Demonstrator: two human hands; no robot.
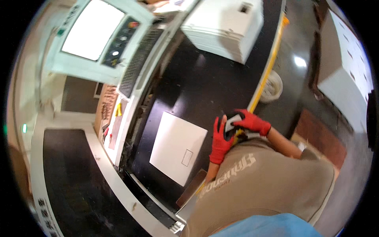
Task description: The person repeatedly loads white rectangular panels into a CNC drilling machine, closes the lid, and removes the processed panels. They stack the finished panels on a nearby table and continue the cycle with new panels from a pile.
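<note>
Your table's top is black (185, 91), with a yellow edge strip (272, 59) along the right. Lying flat on it, to your left: one white board (177, 138), small rectangle (187, 157) outlined near a corner (cut or drawn, can't tell). At the far end you've got a stack of white boards (221, 29), dark opening in the top one. Floor (294, 89) on your right is grey and shiny; round white bucket (271, 87) sits there, just beyond the strip.
</note>
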